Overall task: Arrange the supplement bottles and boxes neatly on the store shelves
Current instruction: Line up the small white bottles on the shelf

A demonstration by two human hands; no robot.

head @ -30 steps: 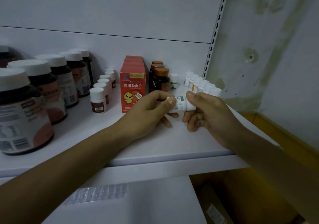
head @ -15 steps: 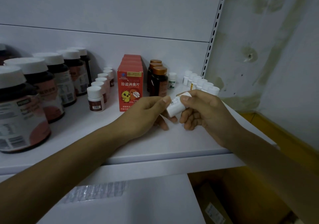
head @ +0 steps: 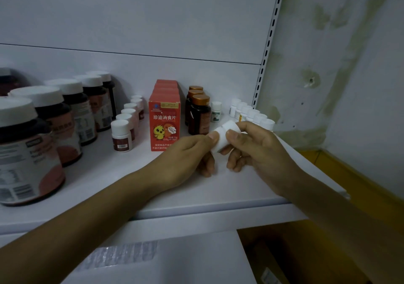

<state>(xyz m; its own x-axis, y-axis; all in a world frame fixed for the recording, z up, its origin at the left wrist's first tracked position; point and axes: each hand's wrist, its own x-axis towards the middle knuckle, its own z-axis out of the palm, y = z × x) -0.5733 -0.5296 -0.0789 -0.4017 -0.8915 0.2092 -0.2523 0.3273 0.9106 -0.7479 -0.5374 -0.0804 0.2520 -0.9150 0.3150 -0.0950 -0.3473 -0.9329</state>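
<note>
Shelving fills the view, and the white shelf (head: 109,174) runs from nine o'clock to four o'clock, with a stained wall (head: 338,65) beyond its slotted upright (head: 267,49) at two o'clock. At nine o'clock a file of large dark jars (head: 24,152) with white lids recedes toward the back panel. At the centre, red boxes (head: 164,126) stand upright one behind another, the front one showing a yellow chick.

The left hand (head: 185,154) reaches in from seven o'clock and the right hand (head: 258,148) from four o'clock, and they meet just past the centre. Each pinches one end of the small white bottle (head: 223,137) between thumb and forefinger, the other fingers curled underneath. The right hand has the cap end, the left the base. The bottle is tilted with its cap toward one o'clock, clear of the shelf and just in front of the amber bottles (head: 200,117), which line up just at three o'clock of the boxes.

A row of small brown-labelled bottles (head: 121,137) stands at nine o'clock of the boxes. A row of small white bottles (head: 247,113) runs along the upright at two o'clock of the hands. One lone green-labelled bottle (head: 216,114) stands between that row and the amber ones.
</note>
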